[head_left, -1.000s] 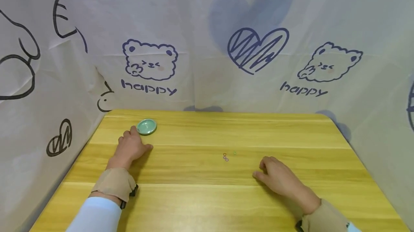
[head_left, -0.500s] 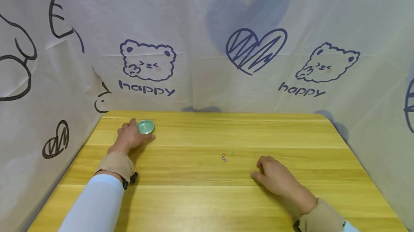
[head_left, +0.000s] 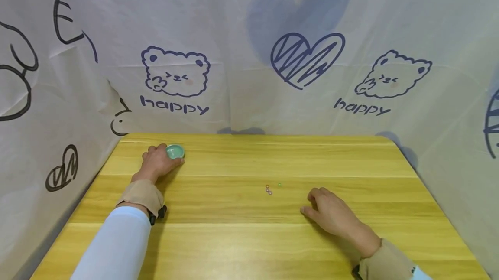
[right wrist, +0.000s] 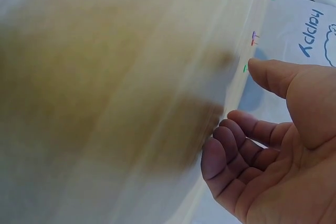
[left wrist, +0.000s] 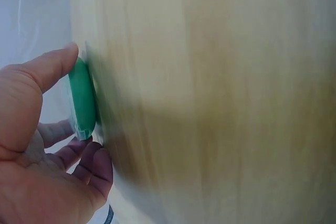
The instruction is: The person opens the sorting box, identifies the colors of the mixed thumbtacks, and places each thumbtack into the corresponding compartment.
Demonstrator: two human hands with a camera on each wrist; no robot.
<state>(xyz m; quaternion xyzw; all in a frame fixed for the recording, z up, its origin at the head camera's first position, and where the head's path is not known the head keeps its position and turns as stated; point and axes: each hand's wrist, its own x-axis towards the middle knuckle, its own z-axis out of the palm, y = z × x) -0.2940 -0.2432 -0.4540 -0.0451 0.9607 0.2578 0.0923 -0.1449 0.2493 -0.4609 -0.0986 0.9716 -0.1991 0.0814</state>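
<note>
A small round green dish sits at the table's back left. My left hand holds it from the left, thumb at the near right rim and fingers at the far left side. From the left wrist view, the dish appears edge-on between thumb and fingers, close over the wood. My right hand rests at the table's right with loosely curled fingers and nothing in them. To its left lie several tiny coloured rings, orange and pinkish, with a green one a little apart.
The yellow wood-grain table fills the lower view. White cloth with drawn bears, hearts and lettering hangs behind it and along both sides, close to the table's left edge.
My left hand has moved forward around the dish, its thumb closing in to the near rim. The right hand and the rings stay where they were; the head view shifts slightly.
</note>
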